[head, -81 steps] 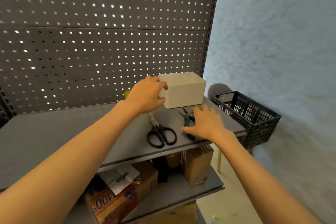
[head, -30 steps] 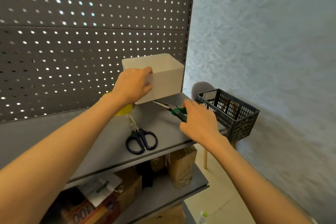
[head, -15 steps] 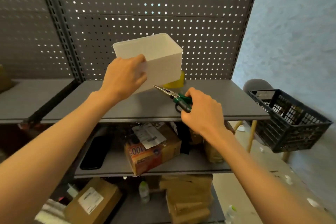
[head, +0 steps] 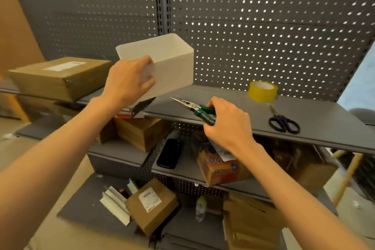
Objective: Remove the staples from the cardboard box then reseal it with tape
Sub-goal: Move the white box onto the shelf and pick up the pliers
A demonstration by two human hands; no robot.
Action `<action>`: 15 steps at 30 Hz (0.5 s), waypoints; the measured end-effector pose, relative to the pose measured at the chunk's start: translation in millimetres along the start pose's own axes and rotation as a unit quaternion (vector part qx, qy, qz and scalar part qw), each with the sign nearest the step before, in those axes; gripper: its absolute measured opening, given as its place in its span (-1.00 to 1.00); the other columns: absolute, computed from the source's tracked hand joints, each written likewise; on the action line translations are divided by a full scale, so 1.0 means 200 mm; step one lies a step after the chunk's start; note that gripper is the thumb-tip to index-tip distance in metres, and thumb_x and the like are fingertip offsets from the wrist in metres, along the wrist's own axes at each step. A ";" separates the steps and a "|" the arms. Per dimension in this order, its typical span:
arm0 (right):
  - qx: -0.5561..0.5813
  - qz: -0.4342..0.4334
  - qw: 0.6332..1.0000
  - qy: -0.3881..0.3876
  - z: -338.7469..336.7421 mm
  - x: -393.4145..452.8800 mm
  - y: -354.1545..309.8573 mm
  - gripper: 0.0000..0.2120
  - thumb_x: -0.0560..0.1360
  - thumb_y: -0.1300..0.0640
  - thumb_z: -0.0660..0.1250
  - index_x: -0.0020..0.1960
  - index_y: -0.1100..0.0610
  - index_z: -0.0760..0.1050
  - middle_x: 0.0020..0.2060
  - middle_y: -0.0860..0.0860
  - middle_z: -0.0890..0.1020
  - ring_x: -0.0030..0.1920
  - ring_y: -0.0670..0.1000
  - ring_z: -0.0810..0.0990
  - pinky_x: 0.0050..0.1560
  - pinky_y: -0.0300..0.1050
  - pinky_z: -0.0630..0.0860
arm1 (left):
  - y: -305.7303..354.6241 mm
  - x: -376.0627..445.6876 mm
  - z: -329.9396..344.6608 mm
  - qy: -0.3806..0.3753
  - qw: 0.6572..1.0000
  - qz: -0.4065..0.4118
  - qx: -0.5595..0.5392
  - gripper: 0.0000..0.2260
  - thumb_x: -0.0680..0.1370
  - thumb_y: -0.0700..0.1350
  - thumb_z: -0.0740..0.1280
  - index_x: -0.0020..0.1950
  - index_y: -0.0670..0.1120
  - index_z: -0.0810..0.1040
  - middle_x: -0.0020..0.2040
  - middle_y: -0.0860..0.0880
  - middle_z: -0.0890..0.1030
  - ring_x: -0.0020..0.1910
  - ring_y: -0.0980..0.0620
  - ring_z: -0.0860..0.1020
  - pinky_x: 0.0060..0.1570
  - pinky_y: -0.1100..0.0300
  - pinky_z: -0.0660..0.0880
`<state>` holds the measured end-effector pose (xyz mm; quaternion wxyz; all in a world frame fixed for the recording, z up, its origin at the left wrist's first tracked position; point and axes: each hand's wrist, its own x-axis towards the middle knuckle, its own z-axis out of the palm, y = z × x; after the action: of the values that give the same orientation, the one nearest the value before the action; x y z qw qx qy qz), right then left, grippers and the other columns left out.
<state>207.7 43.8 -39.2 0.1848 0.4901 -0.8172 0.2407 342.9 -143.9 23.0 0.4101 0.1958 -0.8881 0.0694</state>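
My left hand (head: 129, 81) grips the near wall of a white open-topped box (head: 170, 63) and holds it tilted above the left end of the grey shelf (head: 233, 103). My right hand (head: 227, 122) holds green-handled needle-nose pliers (head: 194, 107) by the handles, jaws pointing left toward the box, just above the shelf's front edge. A brown cardboard box (head: 60, 77) with a white label sits on the neighbouring shelf to the left. A roll of yellow tape (head: 262, 90) stands at the back right of the shelf, and black scissors (head: 283, 122) lie in front of it.
A perforated grey back panel (head: 263, 26) rises behind the shelf. Lower shelves hold several cardboard boxes (head: 142, 132), a black phone (head: 169, 153), an orange packet (head: 221, 166) and a labelled carton (head: 152, 203). A small bottle (head: 200, 207) stands below.
My left hand lifted the white box off the shelf and carried it left. My right hand picked up the pliers and moved left with them. The view swung left, showing the brown cardboard box.
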 end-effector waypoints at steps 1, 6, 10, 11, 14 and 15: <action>0.003 -0.003 1.000 0.003 0.02 0.04 -0.05 -0.74 0.36 0.04 0.34 0.02 0.05 0.41 -0.10 -0.04 0.58 -0.11 0.05 0.53 -0.29 -0.15 0.27 | -0.07 -0.01 -0.03 0.004 1.000 -0.002 0.005 -0.72 0.51 -0.11 0.32 0.17 -0.19 0.46 0.00 -0.25 0.60 -0.13 -0.24 0.56 -0.17 0.02 0.46; 0.043 0.000 0.999 -0.001 0.17 0.24 -0.40 -0.78 0.37 0.08 0.34 0.00 0.05 0.43 -0.11 -0.03 0.58 -0.22 -0.01 0.41 -0.31 -0.16 0.25 | -0.48 -0.07 -0.21 0.000 0.999 -0.027 0.019 -0.74 0.54 -0.13 0.29 0.19 -0.21 0.45 0.01 -0.26 0.59 -0.10 -0.23 0.54 -0.19 0.11 0.34; 0.065 -0.024 0.998 0.000 0.33 0.38 -0.73 -0.77 0.37 0.07 0.35 0.01 0.05 0.44 -0.09 -0.03 0.59 -0.18 0.01 0.48 -0.28 -0.17 0.33 | -0.84 -0.12 -0.35 -0.015 0.998 -0.035 0.051 -0.76 0.54 -0.16 0.28 0.16 -0.24 0.46 -0.02 -0.28 0.58 -0.08 -0.26 0.51 -0.13 0.02 0.37; 0.075 -0.028 0.997 0.007 0.37 0.40 -0.80 -0.77 0.37 0.07 0.36 0.01 0.06 0.45 -0.10 -0.03 0.59 -0.20 -0.01 0.46 -0.29 -0.17 0.31 | -0.93 -0.13 -0.38 -0.017 0.997 -0.034 0.062 -0.77 0.53 -0.16 0.29 0.14 -0.25 0.46 -0.03 -0.29 0.58 -0.09 -0.27 0.50 -0.11 -0.01 0.38; 0.094 -0.041 0.995 0.011 0.47 0.48 -1.01 -0.77 0.37 0.08 0.36 0.00 0.06 0.45 -0.10 -0.03 0.59 -0.22 -0.03 0.43 -0.36 -0.19 0.31 | -1.17 -0.17 -0.45 -0.016 0.995 -0.045 0.091 -0.77 0.52 -0.18 0.29 0.13 -0.25 0.46 -0.05 -0.31 0.57 -0.09 -0.28 0.48 -0.06 -0.06 0.36; 0.096 -0.045 0.994 0.009 0.50 0.50 -1.08 -0.77 0.37 0.08 0.36 0.01 0.06 0.45 -0.10 -0.02 0.59 -0.20 -0.01 0.47 -0.33 -0.17 0.39 | -1.25 -0.18 -0.46 -0.011 0.994 -0.052 0.097 -0.78 0.52 -0.18 0.29 0.13 -0.25 0.46 -0.06 -0.31 0.56 -0.08 -0.28 0.46 -0.06 -0.06 0.34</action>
<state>347.7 -172.5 -21.2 0.1546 0.5396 -0.7657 0.3140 529.9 -335.3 47.3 0.3821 0.2812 -0.8705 0.1312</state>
